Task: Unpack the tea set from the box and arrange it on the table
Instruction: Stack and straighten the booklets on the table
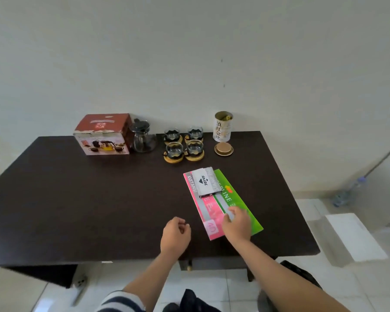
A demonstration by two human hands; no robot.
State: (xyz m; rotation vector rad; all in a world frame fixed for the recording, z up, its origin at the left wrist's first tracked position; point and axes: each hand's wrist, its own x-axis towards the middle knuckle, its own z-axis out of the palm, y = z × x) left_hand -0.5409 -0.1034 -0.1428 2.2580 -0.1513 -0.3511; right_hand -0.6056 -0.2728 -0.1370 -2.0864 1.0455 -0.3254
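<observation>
The red tea set box (104, 134) stands at the back left of the dark table (77, 199). Right beside it is a glass teapot (143, 138) with a black lid. Several glass cups (183, 141) sit on round wooden coasters in a square group to the teapot's right. My left hand (175, 234) hovers over the table's near edge, fingers loosely curled and holding nothing. My right hand (237, 222) rests on the near end of a green booklet (234, 199), fingers bent over it.
A pink booklet (204, 210) lies beside the green one, with a small white box (203, 181) on top of both. A tea canister (222, 126) stands open at the back right, its lid (223, 149) in front of it. A plastic bottle (347, 192) lies on the floor.
</observation>
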